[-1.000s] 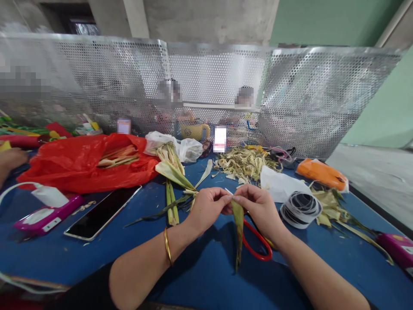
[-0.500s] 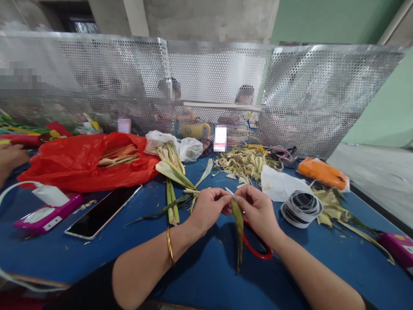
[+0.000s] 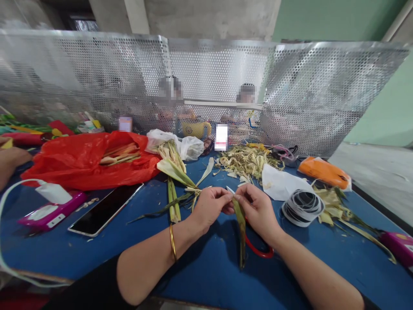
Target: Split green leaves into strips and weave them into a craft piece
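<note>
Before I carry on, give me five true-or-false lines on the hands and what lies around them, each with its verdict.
1. The left hand and the right hand meet at the upper end of a dried leaf. True.
2. The gold bangle is on the right arm. False: it is on the left arm.
3. A red handle shows below the right hand. True.
4. The dark phone lies on top of the red bag. False: it lies on the blue table.
5. The coiled white strip is to the right of the right hand. True.
</note>
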Demonstrator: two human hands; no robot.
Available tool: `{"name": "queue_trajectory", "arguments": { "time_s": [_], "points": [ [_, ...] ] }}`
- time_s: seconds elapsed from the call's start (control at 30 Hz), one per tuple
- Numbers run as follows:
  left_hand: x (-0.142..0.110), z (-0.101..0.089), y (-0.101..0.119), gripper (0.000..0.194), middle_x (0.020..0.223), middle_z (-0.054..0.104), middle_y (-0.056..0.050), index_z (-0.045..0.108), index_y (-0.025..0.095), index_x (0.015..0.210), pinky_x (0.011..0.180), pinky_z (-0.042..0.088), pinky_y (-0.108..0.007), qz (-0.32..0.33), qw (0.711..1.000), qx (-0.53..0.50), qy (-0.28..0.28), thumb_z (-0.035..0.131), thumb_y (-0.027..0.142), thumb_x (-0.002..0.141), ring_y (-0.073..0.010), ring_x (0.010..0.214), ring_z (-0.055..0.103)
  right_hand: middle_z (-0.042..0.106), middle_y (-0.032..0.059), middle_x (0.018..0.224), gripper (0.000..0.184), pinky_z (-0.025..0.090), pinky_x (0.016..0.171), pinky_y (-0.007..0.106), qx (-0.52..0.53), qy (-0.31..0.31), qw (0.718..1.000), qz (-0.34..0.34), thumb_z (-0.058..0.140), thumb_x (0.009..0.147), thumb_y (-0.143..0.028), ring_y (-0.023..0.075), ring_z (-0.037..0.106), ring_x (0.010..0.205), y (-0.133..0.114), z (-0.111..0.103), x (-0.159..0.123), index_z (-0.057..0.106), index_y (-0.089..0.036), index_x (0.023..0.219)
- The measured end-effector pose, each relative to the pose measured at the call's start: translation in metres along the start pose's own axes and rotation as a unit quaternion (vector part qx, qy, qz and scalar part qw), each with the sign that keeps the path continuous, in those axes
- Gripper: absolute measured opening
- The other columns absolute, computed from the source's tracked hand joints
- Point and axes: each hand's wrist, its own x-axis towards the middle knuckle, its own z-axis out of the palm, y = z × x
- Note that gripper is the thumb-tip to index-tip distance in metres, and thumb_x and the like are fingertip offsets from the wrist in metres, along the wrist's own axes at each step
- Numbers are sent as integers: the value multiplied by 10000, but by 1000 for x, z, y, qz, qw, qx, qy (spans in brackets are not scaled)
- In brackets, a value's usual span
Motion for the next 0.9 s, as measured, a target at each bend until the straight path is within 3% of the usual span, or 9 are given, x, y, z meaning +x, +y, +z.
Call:
{"name": "queue_trajectory", "arguments": {
  "time_s": [0.2,0.4,0.57,0.73,0.9],
  "points": [
    [0,2,-1,105,529,610,3,622,127,621,528,480,-217,1,1000,5,12,620,175,715,-98,474,567,540,3,691,148,393,611,257,-5,0,1000,-10,517,859,-236,142,495,665,-2,2,-2,526,-195,718],
    [0,1,0,137,577,606,14,609,143,649,563,472,-209,23,999,31,19,606,238,748,-95,531,567,568,-7,666,157,425,555,252,150,8,983,108,577,817,-346,134,519,605,-6,4,2,572,-189,817],
    [2,-1,-3,149,579,582,19,598,150,670,510,457,-204,49,994,94,33,572,254,775,-103,530,550,603,-13,630,256,419,531,250,197,-54,964,172,651,741,-401,130,532,566,-1,0,7,597,-174,848],
    [4,-2,-8,142,549,537,35,577,160,689,472,456,-211,46,991,126,26,537,249,792,-104,494,524,557,-28,569,205,384,523,246,120,-41,981,145,635,747,-377,119,472,540,3,0,5,597,-179,710],
    [5,-2,-13,118,564,532,35,540,175,684,447,444,-207,32,990,137,18,508,222,787,-110,508,540,565,-15,630,136,390,558,250,96,-11,990,100,599,784,-309,128,487,588,-6,-6,4,599,-186,726]
  ]
}}
